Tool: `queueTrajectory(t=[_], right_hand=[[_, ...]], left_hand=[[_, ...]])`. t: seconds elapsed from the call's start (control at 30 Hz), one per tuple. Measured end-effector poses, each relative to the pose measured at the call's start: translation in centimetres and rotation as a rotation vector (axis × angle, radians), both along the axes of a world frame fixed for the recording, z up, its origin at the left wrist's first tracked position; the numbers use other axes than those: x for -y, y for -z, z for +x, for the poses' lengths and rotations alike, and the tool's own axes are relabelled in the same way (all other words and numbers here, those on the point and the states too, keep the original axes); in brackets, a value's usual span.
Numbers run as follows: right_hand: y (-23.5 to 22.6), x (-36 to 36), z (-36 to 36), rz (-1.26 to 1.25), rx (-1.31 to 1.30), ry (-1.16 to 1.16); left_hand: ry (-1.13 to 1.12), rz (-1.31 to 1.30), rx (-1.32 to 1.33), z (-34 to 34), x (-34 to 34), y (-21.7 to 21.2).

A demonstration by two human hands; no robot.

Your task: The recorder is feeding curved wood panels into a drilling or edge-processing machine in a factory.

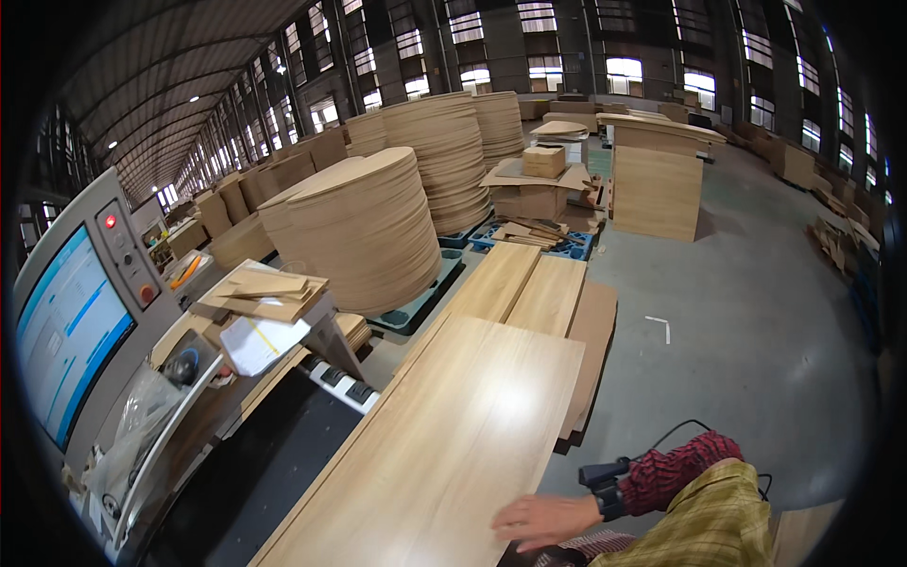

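A wide wood-grain panel point(453, 406) stretches from the lower edge toward the middle, its top shining with reflected light. My right hand point(548, 520) lies at the panel's near right edge, fingers stretched out and pointing left, holding nothing. A dark device point(605, 477) is strapped at that wrist, below a red-and-black sleeve point(680, 463). At the bottom edge, part of another striped sleeve point(605, 543) and a dark device show; my left hand itself is out of the picture. Narrower wood-grain boards point(553, 293) lie beyond the wide panel.
On the left stand a control screen point(76, 326) and a black conveyor belt point(260, 472). Wood offcuts point(265, 288) and paper sheets point(260, 345) rest beside them. Tall stacks of round-edged boards point(359, 227) stand behind. A wooden counter point(657, 184) is on the grey floor point(746, 312).
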State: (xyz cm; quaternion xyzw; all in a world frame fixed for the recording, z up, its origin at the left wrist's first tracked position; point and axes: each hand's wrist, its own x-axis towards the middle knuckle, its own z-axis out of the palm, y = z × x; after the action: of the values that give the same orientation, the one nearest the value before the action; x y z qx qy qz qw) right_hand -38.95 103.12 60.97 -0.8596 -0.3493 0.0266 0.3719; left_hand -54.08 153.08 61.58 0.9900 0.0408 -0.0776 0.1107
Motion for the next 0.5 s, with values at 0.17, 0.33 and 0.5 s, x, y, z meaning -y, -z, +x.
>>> queueTrajectory(t=[0.17,0.33,0.5], right_hand=[[3.8,-4.4,1.1,-0.470,0.314,-0.002],[4.7,-9.3,-1.0,-0.529,0.377,0.065],[3.2,-15.2,-2.9,-0.434,0.375,0.048]], left_hand=[[0.060,-0.052,0.171,-1.2,-4.0,2.9],[0.046,-0.087,0.241,-2.5,-9.0,3.1],[0.042,-0.052,0.280,-3.1,-14.7,2.3]])
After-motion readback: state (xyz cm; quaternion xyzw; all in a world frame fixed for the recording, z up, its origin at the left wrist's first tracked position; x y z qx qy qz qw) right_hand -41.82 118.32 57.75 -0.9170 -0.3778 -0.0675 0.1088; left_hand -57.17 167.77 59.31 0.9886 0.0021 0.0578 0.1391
